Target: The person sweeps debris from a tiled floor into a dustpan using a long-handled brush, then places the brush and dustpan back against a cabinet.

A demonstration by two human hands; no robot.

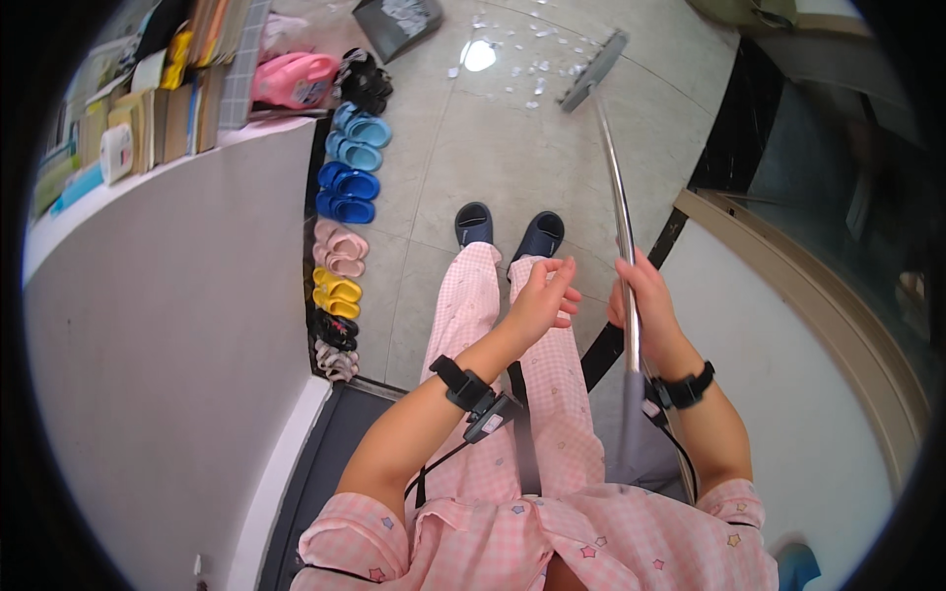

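Observation:
My right hand [649,295] grips the shiny metal pole [615,170] of a long-handled broom or floor squeegee. Its narrow grey head [593,70] rests on the tiles ahead and to the right, beside scattered white scraps [542,66], apparently paper. The grey grip end [630,428] of the pole hangs below my right hand, near my leg. My left hand [547,295] holds nothing; its fingers are loosely bent and apart, in front of my legs and left of the pole. A grey dustpan [388,41] with white scraps in it lies at the top, left of the loose scraps.
Along the left wall stands a row of shoes, including blue clogs [347,193] and yellow ones [337,292]. Books [140,122] and a pink jug [295,80] sit on the ledge above. A beige frame [798,288] borders the right side. My feet wear dark slippers [474,224].

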